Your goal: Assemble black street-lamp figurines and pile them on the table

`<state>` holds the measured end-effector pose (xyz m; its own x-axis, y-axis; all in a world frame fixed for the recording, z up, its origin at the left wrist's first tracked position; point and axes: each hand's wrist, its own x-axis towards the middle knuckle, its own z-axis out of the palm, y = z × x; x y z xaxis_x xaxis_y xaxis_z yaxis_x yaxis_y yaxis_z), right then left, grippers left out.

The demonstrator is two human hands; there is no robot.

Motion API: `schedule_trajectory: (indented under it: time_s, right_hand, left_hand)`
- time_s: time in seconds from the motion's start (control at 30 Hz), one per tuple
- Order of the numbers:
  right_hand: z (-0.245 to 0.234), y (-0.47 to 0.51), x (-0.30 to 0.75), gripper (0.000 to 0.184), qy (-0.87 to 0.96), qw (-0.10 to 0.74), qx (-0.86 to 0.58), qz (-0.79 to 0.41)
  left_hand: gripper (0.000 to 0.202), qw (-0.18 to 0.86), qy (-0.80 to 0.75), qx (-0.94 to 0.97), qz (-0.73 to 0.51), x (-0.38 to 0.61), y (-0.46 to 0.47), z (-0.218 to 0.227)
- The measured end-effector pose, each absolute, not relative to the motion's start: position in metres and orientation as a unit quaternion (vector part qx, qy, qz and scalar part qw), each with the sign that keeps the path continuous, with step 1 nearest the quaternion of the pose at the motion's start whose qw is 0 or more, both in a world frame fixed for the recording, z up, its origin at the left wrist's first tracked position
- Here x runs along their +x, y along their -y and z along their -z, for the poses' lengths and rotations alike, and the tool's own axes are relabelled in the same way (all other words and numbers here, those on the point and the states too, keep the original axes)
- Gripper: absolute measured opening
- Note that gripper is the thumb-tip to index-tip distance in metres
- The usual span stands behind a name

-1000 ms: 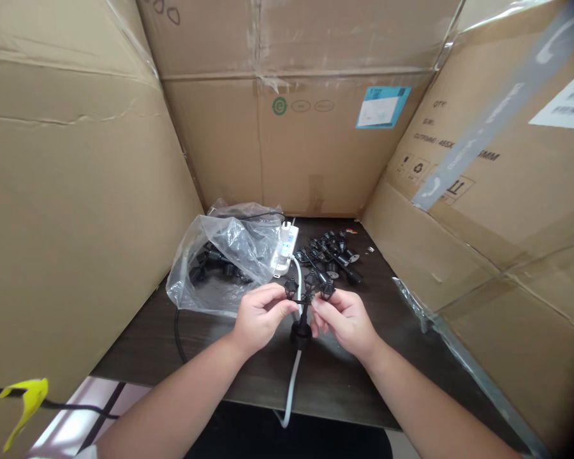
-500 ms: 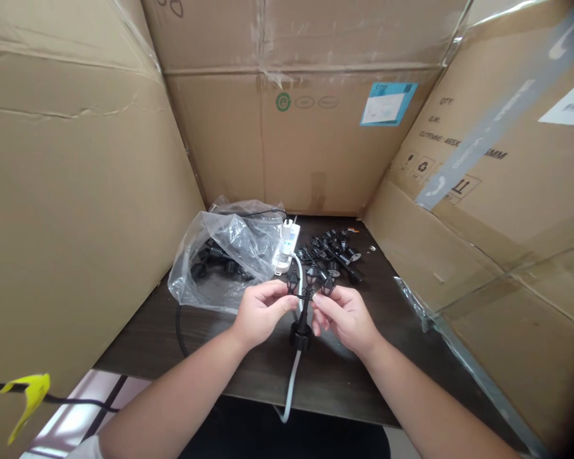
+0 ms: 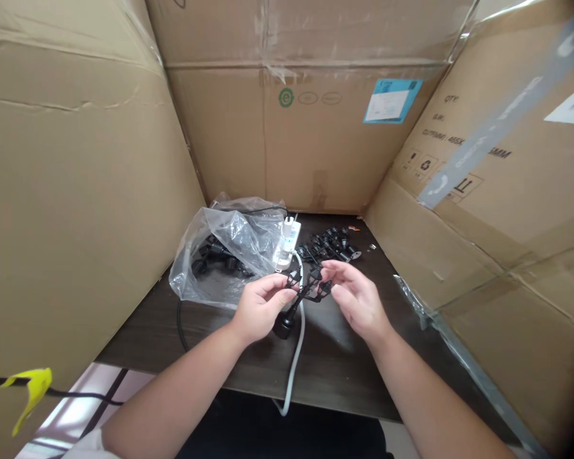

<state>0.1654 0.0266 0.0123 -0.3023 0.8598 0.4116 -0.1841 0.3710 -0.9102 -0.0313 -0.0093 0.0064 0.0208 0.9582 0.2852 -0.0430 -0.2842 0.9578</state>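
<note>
My left hand [image 3: 259, 307] pinches a small black model street lamp [image 3: 300, 294] by one of its lantern arms, and the lamp leans with its round base [image 3: 284, 326] down to the left. My right hand [image 3: 356, 299] hovers just right of the lamp's lanterns with its fingers spread, holding nothing. Behind the hands, a pile of black lamp parts [image 3: 329, 245] lies on the dark table [image 3: 335, 363].
A clear plastic bag [image 3: 222, 258] with more black parts lies at the left. A white power strip [image 3: 287, 245] lies beside it, its white cable [image 3: 294, 363] running toward me off the table edge. Cardboard walls [image 3: 76, 178] close in three sides. A yellow clip [image 3: 29, 395] shows at the lower left.
My right hand has let go of the lamp and opened, moving slightly up and right. The lamp has tipped from upright to leaning, held by my left hand only.
</note>
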Motion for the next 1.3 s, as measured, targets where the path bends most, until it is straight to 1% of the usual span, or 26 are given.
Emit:
schedule_trajectory:
  time_s: [0.07,0.13,0.27,0.33,0.47,0.67,0.77,1.07,1.3]
  right_hand:
    - [-0.017,-0.025,0.17,0.037,0.666,0.542,-0.257,-0.443]
    - [-0.023,-0.022,0.172,0.036,0.707,0.533,-0.248,-0.392]
    - [-0.032,-0.015,0.169,0.032,0.809,0.464,-0.222,-0.284]
    - [-0.034,-0.014,0.166,0.027,0.829,0.451,-0.204,-0.26]
    - [-0.034,-0.013,0.161,0.018,0.819,0.469,-0.197,-0.266]
    - [-0.033,-0.012,0.16,0.015,0.803,0.475,-0.204,-0.297]
    - [-0.032,-0.012,0.16,0.012,0.801,0.469,-0.222,-0.297]
    - [-0.032,-0.011,0.159,0.011,0.798,0.468,-0.239,-0.297]
    - [-0.03,-0.011,0.159,0.01,0.797,0.46,-0.261,-0.291]
  left_hand:
    - [0.016,0.458,-0.417,0.566,-0.544,-0.03,0.011,-0.008]
    - [0.016,0.454,-0.425,0.592,-0.513,-0.029,0.013,-0.009]
    - [0.015,0.378,-0.404,0.687,-0.471,-0.027,0.017,-0.014]
    - [0.018,0.346,-0.389,0.715,-0.467,-0.026,0.018,-0.014]
    - [0.02,0.304,-0.379,0.737,-0.47,-0.025,0.018,-0.012]
    - [0.015,0.267,-0.369,0.747,-0.485,-0.024,0.019,-0.007]
    - [0.015,0.252,-0.364,0.753,-0.487,-0.024,0.019,-0.005]
    - [0.017,0.214,-0.357,0.765,-0.492,-0.024,0.019,-0.005]
    - [0.018,0.211,-0.366,0.759,-0.496,-0.024,0.018,-0.005]
